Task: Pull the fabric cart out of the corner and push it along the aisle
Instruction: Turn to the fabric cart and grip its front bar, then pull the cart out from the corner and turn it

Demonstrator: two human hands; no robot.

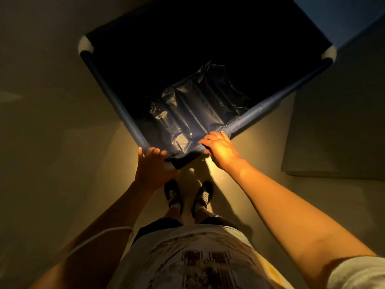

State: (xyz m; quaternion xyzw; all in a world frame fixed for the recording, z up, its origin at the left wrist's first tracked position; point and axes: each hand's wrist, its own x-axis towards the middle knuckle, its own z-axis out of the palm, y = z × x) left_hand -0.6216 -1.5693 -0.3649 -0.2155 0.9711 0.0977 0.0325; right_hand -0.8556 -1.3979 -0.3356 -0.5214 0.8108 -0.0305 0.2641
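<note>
A big blue fabric cart [108, 92] fills the upper middle of the head view, turned so that one corner points at me. Its rim is a padded blue tube with white corner pieces. The inside is dark, with crinkled dark plastic sheeting at the bottom. My left hand [153, 163] grips the rim at the near corner, fingers curled over the top. My right hand [220, 150] rests on the rim just right of that corner, its fingers bent over the tube's inner edge.
Bare concrete floor [52, 132] lies to the left and under my feet. A flat grey slab or mat [333, 132] lies on the floor at the right, close to the cart's right side. Lighting is dim and yellow.
</note>
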